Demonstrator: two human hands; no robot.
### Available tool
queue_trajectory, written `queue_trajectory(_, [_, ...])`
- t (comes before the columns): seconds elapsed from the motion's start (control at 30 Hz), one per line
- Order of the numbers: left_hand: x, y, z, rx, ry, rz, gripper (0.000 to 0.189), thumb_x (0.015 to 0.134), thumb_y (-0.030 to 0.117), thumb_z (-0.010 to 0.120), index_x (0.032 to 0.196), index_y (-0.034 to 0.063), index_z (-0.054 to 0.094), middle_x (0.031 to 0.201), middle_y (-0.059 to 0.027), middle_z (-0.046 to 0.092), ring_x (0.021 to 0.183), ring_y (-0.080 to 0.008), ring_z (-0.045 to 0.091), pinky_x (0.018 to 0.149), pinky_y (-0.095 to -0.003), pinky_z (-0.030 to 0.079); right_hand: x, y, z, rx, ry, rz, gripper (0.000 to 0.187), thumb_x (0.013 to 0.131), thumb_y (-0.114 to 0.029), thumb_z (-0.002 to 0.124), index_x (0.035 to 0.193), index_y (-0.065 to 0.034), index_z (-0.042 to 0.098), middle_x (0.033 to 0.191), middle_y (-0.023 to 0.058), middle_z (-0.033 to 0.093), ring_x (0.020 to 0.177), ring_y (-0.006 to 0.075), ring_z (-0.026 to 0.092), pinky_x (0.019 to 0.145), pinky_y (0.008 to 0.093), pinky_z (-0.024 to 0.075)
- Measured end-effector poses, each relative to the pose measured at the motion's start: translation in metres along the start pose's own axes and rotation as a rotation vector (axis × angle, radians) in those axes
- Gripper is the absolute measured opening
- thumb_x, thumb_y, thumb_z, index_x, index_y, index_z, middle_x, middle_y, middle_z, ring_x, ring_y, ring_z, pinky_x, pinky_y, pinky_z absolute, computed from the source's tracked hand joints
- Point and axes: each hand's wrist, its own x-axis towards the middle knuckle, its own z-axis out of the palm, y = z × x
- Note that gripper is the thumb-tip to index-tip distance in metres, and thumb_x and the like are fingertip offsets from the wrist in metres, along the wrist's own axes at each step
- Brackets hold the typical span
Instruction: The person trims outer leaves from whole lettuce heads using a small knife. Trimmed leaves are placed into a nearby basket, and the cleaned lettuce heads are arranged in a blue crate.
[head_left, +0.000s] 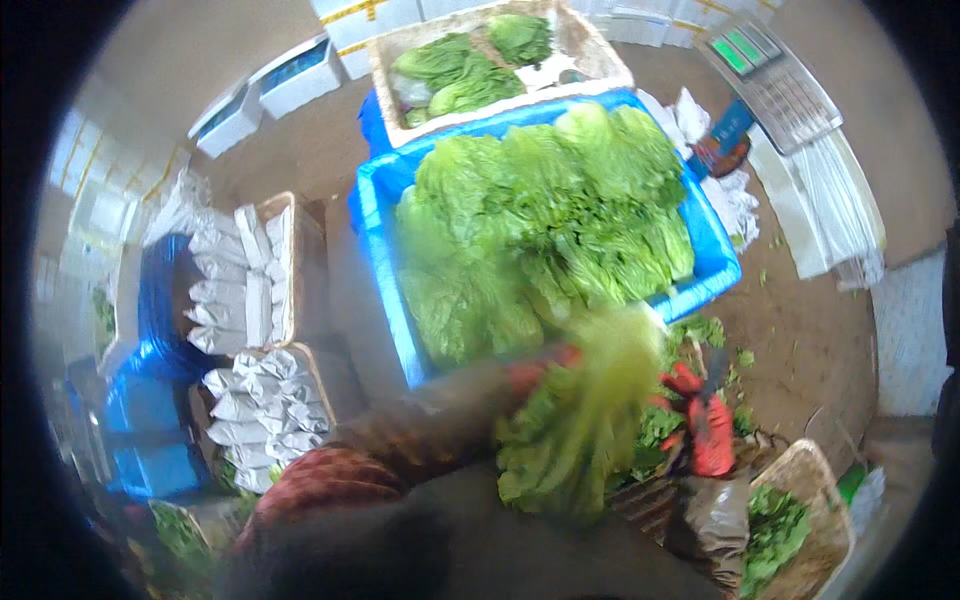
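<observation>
My left hand (541, 367), in a red glove, grips a head of leafy lettuce (577, 420) in front of my body; the lettuce is blurred and its leaves hang downward. To its right is my right hand (705, 427), also red-gloved, with some fingers spread toward the lettuce. A dark, blurred blade, apparently a knife (716, 369), sticks up from that hand; its handle is hidden. Just beyond both hands, a crate lined with blue plastic (386, 289) holds several heads of lettuce (540, 180) laid close together.
Behind the lined crate stands a dirty white foam box (607, 71) with more greens. A digital scale (795, 94) is at upper right. Boxes of white-wrapped bundles (225, 277) stand at left. Loose leaves (701, 330) litter the floor near a foam box (814, 480) at lower right.
</observation>
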Motion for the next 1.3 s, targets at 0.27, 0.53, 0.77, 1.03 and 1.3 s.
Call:
queue_trajectory(0.27, [-0.099,0.217,-0.143,0.163,0.436,0.646,0.072,0.09,0.047,0.066,0.147,0.0141,0.038,0.137,-0.0153,0.054,0.122,-0.0297,0.055,0.101,-0.0479,0.047,0.194,0.028,0.251,0.166,-0.456,0.084,0.065,0.08,-0.024,0.078,0.134,-0.0065,0.046,0.1,0.0078,0.065,0.08,0.0193,0.061,0.054,0.0323,0.0484])
queue_trajectory(0.53, [-0.02,0.201,-0.188,1.112,1.149,0.858,0.093,0.082,0.041,0.076,0.147,-0.0059,0.027,0.148,-0.0274,0.036,0.138,-0.0381,0.034,0.114,-0.0428,0.03,0.274,0.08,0.26,-0.059,-0.12,-0.198,0.05,0.084,-0.021,0.076,0.127,-0.0029,0.058,0.103,0.0092,0.07,0.089,0.0183,0.066,0.079,0.0321,0.053])
queue_trajectory(0.77, [-0.026,0.218,-0.189,1.117,1.178,0.732,0.074,0.091,0.034,0.068,0.146,-0.0018,0.034,0.126,-0.0233,0.056,0.113,-0.029,0.056,0.099,-0.0371,0.044,0.258,0.061,0.245,-0.47,-0.199,-0.437,0.058,0.084,-0.028,0.074,0.134,-0.0054,0.054,0.11,0.014,0.069,0.093,0.024,0.068,0.082,0.0347,0.053])
queue_trajectory(1.03, [0.007,0.214,-0.229,1.902,1.298,0.818,0.051,0.094,0.026,0.058,0.135,-0.002,0.045,0.133,-0.0222,0.051,0.125,-0.0327,0.049,0.108,-0.0429,0.037,0.08,0.082,0.124,0.6,-0.641,0.126,0.056,0.091,-0.025,0.066,0.141,-0.0095,0.045,0.106,0.0119,0.069,0.077,0.02,0.068,0.062,0.0324,0.0557])
queue_trajectory(1.3, [0.065,0.116,-0.088,1.369,0.413,0.568,0.057,0.098,0.031,0.051,0.144,-0.0005,0.038,0.142,-0.0196,0.045,0.127,-0.0295,0.047,0.107,-0.0425,0.037,-0.203,0.131,-0.135,-1.03,0.931,0.336,0.072,0.08,-0.012,0.07,0.146,-0.0186,0.042,0.128,0.0215,0.058,0.111,0.0375,0.06,0.09,0.0439,0.0515])
